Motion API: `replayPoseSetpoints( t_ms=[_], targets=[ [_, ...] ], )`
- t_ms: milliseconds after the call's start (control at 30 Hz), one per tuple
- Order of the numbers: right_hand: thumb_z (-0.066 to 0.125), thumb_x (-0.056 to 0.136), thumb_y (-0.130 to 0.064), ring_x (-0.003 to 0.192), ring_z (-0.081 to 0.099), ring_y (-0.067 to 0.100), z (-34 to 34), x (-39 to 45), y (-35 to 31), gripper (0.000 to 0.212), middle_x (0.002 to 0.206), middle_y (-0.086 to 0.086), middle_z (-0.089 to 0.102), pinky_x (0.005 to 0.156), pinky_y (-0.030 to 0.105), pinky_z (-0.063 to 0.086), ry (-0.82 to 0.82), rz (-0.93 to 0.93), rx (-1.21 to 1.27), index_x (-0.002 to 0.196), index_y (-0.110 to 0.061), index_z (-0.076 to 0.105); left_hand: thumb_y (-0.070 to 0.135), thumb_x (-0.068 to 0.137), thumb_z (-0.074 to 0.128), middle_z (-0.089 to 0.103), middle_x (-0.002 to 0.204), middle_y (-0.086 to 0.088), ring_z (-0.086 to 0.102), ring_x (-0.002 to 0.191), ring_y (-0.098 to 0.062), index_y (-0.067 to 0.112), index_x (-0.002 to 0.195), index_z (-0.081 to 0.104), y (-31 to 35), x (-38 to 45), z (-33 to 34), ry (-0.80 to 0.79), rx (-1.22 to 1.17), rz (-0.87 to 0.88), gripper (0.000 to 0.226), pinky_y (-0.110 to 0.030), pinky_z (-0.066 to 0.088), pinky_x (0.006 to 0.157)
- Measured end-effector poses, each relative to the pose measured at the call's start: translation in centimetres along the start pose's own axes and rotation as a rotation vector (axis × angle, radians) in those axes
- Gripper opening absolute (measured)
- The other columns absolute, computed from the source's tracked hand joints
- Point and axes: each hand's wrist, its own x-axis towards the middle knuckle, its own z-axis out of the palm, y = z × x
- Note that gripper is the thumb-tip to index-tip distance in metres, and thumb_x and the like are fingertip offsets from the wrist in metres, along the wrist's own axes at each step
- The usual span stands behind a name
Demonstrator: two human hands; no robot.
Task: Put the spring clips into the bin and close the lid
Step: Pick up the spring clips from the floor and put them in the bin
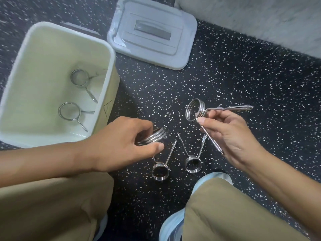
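Observation:
A pale open bin (107,54) stands on the floor at the left, with two metal spring clips (79,78) (69,111) lying on its bottom. Its grey lid (151,32) lies flat on the floor behind it, handle up. My left hand (121,141) grips the coil of a spring clip (152,136) just right of the bin's near corner. My right hand (231,134) holds another spring clip (195,109) raised above the floor by its handles. Two more spring clips (160,171) (193,164) lie on the floor between my hands.
The floor (225,75) is black rubber with white speckles. A pale wall or ledge (260,20) runs along the back right. My knees in tan trousers (52,206) and light shoes (173,223) fill the bottom of the view.

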Motion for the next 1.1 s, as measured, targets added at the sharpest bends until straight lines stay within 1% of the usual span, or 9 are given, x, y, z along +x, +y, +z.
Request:
replayPoseSetpoints(
  t_ms=[100, 233, 333, 433, 500, 600, 700, 900, 1100],
  targets=[
    [0.078, 0.068, 0.001, 0.088, 0.068, 0.016, 2.0, -0.4, 0.0, 0.028, 0.086, 0.001, 0.064, 0.086, 0.025, 0.058, -0.055, 0.028, 0.021, 0.078, -0.016, 0.057, 0.057, 0.086, 0.047, 0.061, 0.068, -0.005, 0.056, 0.061, -0.014, 0.015, 0.076, 0.055, -0.5, -1.5, -2.2, 0.006, -0.07, -0.041, 0.043, -0.034, 0.045, 0.06],
    [0.075, 0.064, -0.001, 0.077, 0.072, 0.009, 4.3, -1.1, -0.3, 0.028, 0.069, -0.006, 0.07, 0.076, 0.018, 0.057, -0.127, 0.027, 0.045, 0.073, -0.015, 0.053, 0.048, 0.083, 0.05, 0.071, 0.085, -0.002, 0.066, 0.08, -0.021, 0.023, 0.096, 0.051, -1.6, -3.3, -4.6, 0.06, -0.194, -0.102, 0.028, -0.05, 0.052, 0.077],
    [0.073, 0.067, 0.003, 0.073, 0.072, 0.006, 6.3, -1.0, -0.4, 0.028, 0.066, -0.007, 0.068, 0.074, 0.016, 0.056, -0.165, 0.017, 0.048, 0.074, -0.014, 0.051, 0.033, 0.087, 0.05, 0.076, 0.098, 0.0, 0.068, 0.086, -0.016, 0.029, 0.11, 0.04, -2.7, -4.7, -6.3, 0.09, -0.3, -0.133, 0.026, -0.036, 0.053, 0.081],
    [0.072, 0.069, 0.009, 0.068, 0.071, 0.005, 8.1, -0.8, -0.5, 0.034, 0.067, -0.007, 0.068, 0.066, 0.015, 0.056, -0.186, 0.026, 0.066, 0.085, -0.015, 0.053, 0.028, 0.086, 0.047, 0.077, 0.106, -0.003, 0.07, 0.094, -0.019, 0.041, 0.121, 0.039, -3.7, -5.9, -8.4, 0.11, -0.395, -0.178, 0.037, -0.039, 0.049, 0.089],
    [0.074, 0.064, 0.007, 0.066, 0.07, 0.006, 8.6, -0.7, -0.6, 0.041, 0.068, -0.006, 0.069, 0.063, 0.014, 0.055, -0.194, 0.045, 0.099, 0.091, -0.016, 0.054, 0.026, 0.089, 0.047, 0.077, 0.11, -0.005, 0.071, 0.097, -0.018, 0.042, 0.119, 0.047, -4.5, -6.2, -9.6, 0.127, -0.462, -0.203, 0.034, -0.04, 0.049, 0.091],
    [0.076, 0.061, 0.005, 0.068, 0.069, 0.008, 9.5, -0.4, -0.6, 0.043, 0.072, -0.004, 0.068, 0.065, 0.016, 0.056, -0.215, 0.05, 0.102, 0.092, -0.017, 0.055, 0.023, 0.102, 0.049, 0.075, 0.112, -0.013, 0.072, 0.095, -0.018, 0.031, 0.116, 0.056, -5.9, -6.7, -11.5, 0.187, -0.55, -0.218, 0.018, -0.039, 0.049, 0.091],
    [0.077, 0.06, 0.004, 0.067, 0.069, 0.008, 10.1, -0.3, -0.4, 0.043, 0.071, -0.004, 0.068, 0.071, 0.02, 0.058, -0.234, 0.048, 0.1, 0.09, -0.017, 0.055, 0.027, 0.101, 0.043, 0.076, 0.107, -0.02, 0.073, 0.095, -0.022, 0.017, 0.118, 0.056, -7.4, -7.3, -13.6, 0.248, -0.553, -0.252, 0.024, -0.04, 0.05, 0.09],
    [0.078, 0.061, 0.003, 0.068, 0.069, 0.009, 10.2, -0.4, 0.3, 0.04, 0.071, -0.002, 0.07, 0.07, 0.019, 0.059, -0.263, 0.058, 0.069, 0.089, -0.018, 0.058, 0.031, 0.101, 0.048, 0.076, 0.098, -0.022, 0.074, 0.092, -0.039, 0.007, 0.111, 0.057, -10.2, -8.1, -16.0, 0.42, -0.468, -0.387, 0.028, -0.039, 0.063, 0.079],
    [0.083, 0.058, -0.006, 0.075, 0.07, 0.012, 10.9, -0.6, 0.6, 0.039, 0.079, 0.002, 0.072, 0.069, 0.02, 0.057, -0.238, 0.035, -0.018, 0.089, -0.019, 0.064, 0.02, 0.103, 0.049, 0.072, 0.102, -0.018, 0.074, 0.082, -0.037, 0.01, 0.106, 0.059, -13.3, -6.6, -12.8, 0.362, -0.402, -0.51, 0.015, -0.05, 0.061, 0.083]
  ],
)
